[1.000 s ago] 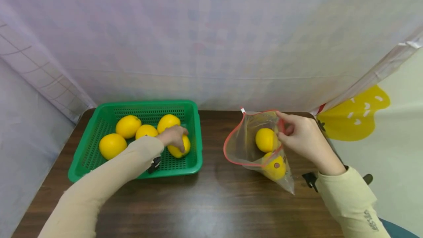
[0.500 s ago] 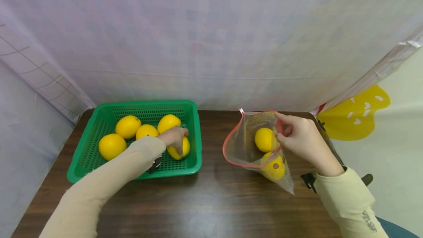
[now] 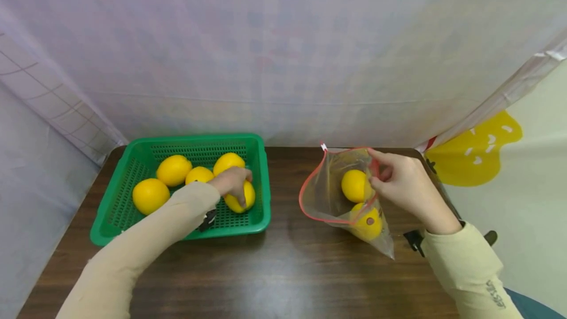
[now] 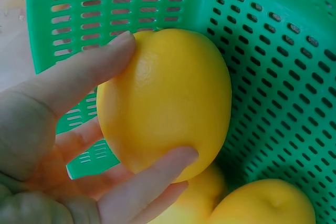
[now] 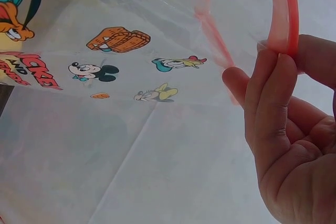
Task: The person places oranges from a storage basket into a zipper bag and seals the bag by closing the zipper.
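Observation:
My left hand [image 3: 232,184] reaches into the right part of a green plastic basket [image 3: 267,186]. Its thumb and fingers grip a smooth yellow fruit [image 4: 168,98], roundish and slightly long, like a lemon. Several more such fruits lie in the basket, one [image 3: 150,196] at the left and another [image 3: 229,161] just behind the hand. On the right, my right hand [image 3: 400,183] pinches the red zip edge of a clear zip bag [image 3: 323,193], whose mouth gapes to the left. Two yellow fruits are inside the bag, the nearer one [image 3: 367,223] bearing a small round sticker. Cartoon prints [image 5: 94,72] decorate the bag.
Basket and bag stand on a dark wood table [image 3: 266,274], with a stretch of tabletop between them. A pale cloth curtain [image 3: 266,63] hangs behind. The bag's white slider [image 3: 324,147] sits at the left end of its mouth.
Some fruits behind the left hand in the basket have shifted slightly to the right. Both hands keep their places and holds.

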The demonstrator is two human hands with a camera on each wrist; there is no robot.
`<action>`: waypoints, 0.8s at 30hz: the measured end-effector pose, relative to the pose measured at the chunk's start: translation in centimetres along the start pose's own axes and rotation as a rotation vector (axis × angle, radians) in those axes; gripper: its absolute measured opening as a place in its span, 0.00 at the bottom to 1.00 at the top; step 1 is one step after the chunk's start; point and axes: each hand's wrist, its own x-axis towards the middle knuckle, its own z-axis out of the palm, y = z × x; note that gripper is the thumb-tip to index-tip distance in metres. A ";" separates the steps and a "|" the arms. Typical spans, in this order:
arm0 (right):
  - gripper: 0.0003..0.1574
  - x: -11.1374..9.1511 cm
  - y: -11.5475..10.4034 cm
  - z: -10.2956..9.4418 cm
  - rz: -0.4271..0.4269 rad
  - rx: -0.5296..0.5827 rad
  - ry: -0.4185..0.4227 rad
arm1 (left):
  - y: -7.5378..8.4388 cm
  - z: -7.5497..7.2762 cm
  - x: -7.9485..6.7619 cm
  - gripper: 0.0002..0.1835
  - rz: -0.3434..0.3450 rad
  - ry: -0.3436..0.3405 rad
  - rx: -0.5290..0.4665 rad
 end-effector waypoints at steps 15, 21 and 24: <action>0.30 0.0 0.0 0.1 0.008 -0.002 -0.009 | -0.9 -1.7 -1.9 0.37 0.113 0.073 -0.151; 0.29 0.0 -0.1 0.2 0.000 -0.004 -0.004 | -1.4 -2.8 -3.3 0.36 0.158 0.151 -0.267; 0.30 0.1 -0.2 0.3 0.000 -0.001 -0.006 | -1.6 -3.3 -4.2 0.36 0.158 0.162 -0.345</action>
